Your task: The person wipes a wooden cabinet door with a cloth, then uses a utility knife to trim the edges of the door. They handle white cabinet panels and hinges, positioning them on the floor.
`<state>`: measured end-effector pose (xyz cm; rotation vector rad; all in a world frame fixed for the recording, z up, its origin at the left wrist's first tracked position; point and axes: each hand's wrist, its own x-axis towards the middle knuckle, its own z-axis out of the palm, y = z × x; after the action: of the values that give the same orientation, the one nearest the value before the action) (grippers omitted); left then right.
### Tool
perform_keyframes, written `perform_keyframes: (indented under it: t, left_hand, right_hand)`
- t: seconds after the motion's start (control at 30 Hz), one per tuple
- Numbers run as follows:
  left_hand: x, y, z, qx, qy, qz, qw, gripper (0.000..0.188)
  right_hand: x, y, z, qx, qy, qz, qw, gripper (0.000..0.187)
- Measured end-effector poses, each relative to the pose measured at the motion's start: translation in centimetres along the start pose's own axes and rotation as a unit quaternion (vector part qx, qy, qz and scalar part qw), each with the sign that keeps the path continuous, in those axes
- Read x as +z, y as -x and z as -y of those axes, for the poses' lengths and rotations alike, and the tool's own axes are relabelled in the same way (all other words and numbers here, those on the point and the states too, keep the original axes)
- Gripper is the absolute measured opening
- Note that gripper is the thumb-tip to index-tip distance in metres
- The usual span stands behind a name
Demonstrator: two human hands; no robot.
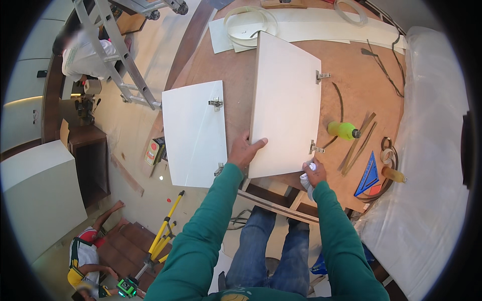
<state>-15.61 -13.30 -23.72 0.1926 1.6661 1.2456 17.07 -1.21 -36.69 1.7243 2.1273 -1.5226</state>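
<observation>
A white cabinet door with two metal hinges along its right edge is tilted up above the brown worktable. My left hand grips its left edge near the lower corner, thumb on the white face. At the lower right corner my right hand is closed round a crumpled white cloth, by the lower hinge; whether it also grips the door is hard to see. To the left lies a second white door, also with two hinges on its right side.
On the table's right are a yellow-green bottle, a blue set square and dark strips. Coiled edging lies at the back. A ladder, a yellow tripod and two other people are at left.
</observation>
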Motion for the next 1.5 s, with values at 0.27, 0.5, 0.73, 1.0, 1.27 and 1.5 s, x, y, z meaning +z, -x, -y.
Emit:
perform_keyframes:
  t: [0.27,0.5,0.73,1.0,1.27,1.5]
  left_hand:
    - [6.2,1.3,-2.8,0.125,-0.071,0.054,0.988,0.042]
    - [10.4,6.0,-6.4,0.129,-0.006,0.007,0.992,0.045]
    - [14.9,19.3,-8.9,0.241,-0.216,-0.113,0.939,0.067]
    - [17.6,35.6,-16.0,0.400,-0.175,-0.108,0.893,0.060]
    - [11.1,39.9,-37.2,0.639,-0.219,-0.257,0.691,0.038]
    - [14.1,46.6,-46.1,0.660,-0.297,-0.043,0.689,0.040]
  right_hand:
    - [-6.1,2.0,6.2,0.080,0.149,0.047,0.984,0.059]
    - [-12.5,2.7,28.6,-0.089,0.042,0.042,0.994,0.094]
    - [-17.2,6.2,40.2,-0.060,0.208,0.111,0.970,0.058]
    - [-27.6,22.5,40.5,-0.133,-0.029,0.088,0.987,0.032]
    - [-37.2,34.5,36.8,-0.293,0.001,0.121,0.948,0.033]
    - [-40.5,43.9,36.5,-0.369,-0.071,0.171,0.911,0.029]
